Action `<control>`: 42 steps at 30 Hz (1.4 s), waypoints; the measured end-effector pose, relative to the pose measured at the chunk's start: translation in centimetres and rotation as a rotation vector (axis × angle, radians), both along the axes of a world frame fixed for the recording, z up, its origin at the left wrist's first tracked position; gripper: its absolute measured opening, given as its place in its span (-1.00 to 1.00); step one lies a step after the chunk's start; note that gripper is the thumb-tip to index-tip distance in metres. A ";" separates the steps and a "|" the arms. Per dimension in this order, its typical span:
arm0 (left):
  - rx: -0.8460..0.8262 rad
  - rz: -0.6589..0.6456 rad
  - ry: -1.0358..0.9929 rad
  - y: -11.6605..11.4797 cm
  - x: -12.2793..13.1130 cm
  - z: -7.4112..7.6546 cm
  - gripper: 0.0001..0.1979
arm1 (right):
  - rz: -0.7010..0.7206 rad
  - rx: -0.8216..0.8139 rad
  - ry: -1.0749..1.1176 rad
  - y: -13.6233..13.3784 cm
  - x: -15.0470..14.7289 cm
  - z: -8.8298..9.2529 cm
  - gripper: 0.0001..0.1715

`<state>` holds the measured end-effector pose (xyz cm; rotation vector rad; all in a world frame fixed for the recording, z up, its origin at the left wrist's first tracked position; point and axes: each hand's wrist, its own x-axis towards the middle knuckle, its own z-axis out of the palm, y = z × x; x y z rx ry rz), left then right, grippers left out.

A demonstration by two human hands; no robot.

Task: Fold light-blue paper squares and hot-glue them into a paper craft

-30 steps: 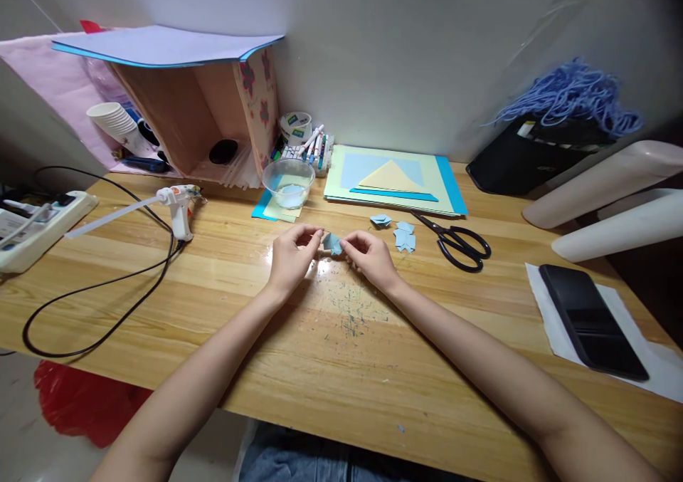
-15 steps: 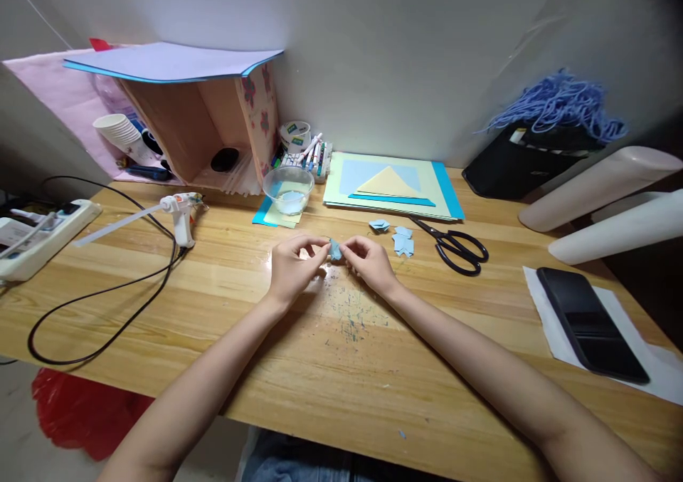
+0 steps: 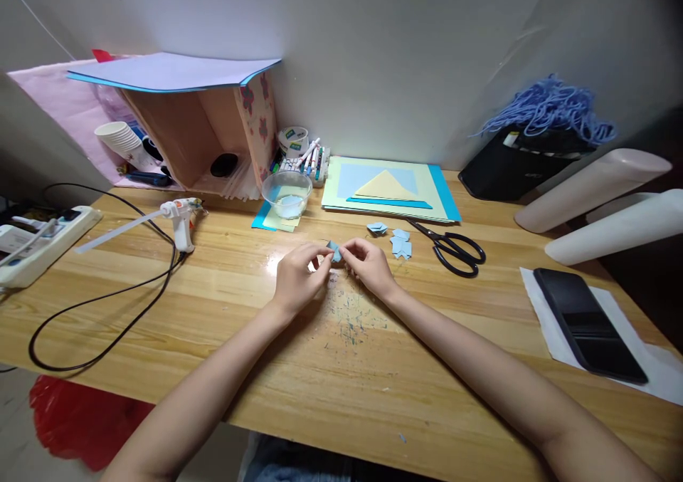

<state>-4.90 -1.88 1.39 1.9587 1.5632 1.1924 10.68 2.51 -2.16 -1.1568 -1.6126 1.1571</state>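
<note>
Between my fingertips is a small piece of blue paper [image 3: 335, 250], held just above the wooden table [image 3: 299, 396]. My left hand [image 3: 299, 274] pinches its left side with thumb and forefinger. On its right side, my right hand [image 3: 369, 265] grips the same piece in a pinch. Fingers cover part of the paper, so its full shape is hidden. Right of my hands lie several small cut blue paper pieces [image 3: 401, 244] and a little blue stack [image 3: 377, 229]. Black-handled scissors [image 3: 459, 253] rest beside them, blades pointing to the upper left.
Behind my hands stand a clear plastic bowl [image 3: 287, 196] and stacked coloured paper sheets [image 3: 442, 190]. A white glue gun [image 3: 182, 226] with a looping black cable is on the left, near a pink box [image 3: 256, 140]. A black phone [image 3: 590, 324] lies at right.
My left hand has shifted slightly right and down, and the blue paper has turned a little between my fingers. The whole view has moved slightly. Both hands keep their pinch.
</note>
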 end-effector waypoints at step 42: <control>0.207 0.051 -0.063 0.3 -0.6 0.7 -0.86 | 0.055 -0.027 0.023 0.0 -0.1 0.1 -0.72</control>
